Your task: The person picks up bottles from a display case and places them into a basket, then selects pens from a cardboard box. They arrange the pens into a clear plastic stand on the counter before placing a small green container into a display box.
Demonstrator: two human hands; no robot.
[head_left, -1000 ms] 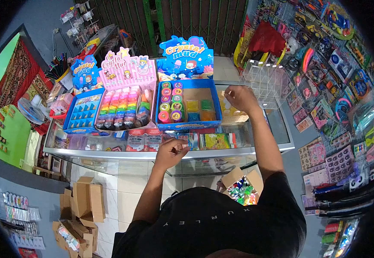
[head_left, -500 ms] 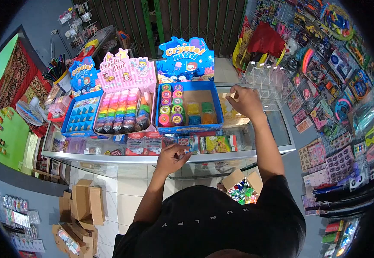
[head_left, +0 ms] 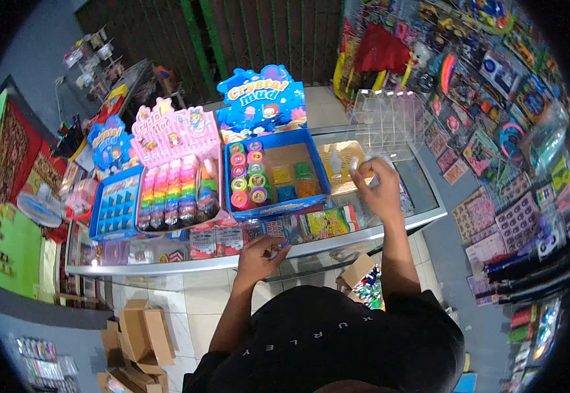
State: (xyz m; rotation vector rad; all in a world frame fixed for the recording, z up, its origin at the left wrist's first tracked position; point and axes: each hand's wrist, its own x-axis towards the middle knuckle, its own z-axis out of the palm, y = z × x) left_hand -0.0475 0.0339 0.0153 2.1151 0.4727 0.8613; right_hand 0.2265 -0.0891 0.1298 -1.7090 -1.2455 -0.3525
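Observation:
My right hand (head_left: 380,190) hovers over the right part of the glass counter, thumb and fingertips pinched on a small whitish piece (head_left: 355,162) whose kind is too blurred to tell. Just left of it, a flat gold tray or card (head_left: 344,185) lies on the glass, with a small clear item (head_left: 335,160) upright on it. My left hand (head_left: 258,257) rests near the counter's front edge, fingers loosely curled and apart, with nothing visible in them. Ahead of it stands a blue "Crystal Mud" display box (head_left: 278,208), holding round-lidded tubs (head_left: 256,168) and colored square pots (head_left: 304,171).
A pink "Crystal Mud" box (head_left: 175,135) and a smaller blue one (head_left: 116,204) stand to the left. A clear divided rack (head_left: 386,121) is at the back right. Packets (head_left: 327,223) show along the counter front. Cardboard boxes (head_left: 137,331) sit on the floor.
My right hand has dropped lower and back, uncovering more of the gold tray. The view has shifted, so the counter appears tilted. My left hand stays near the front edge.

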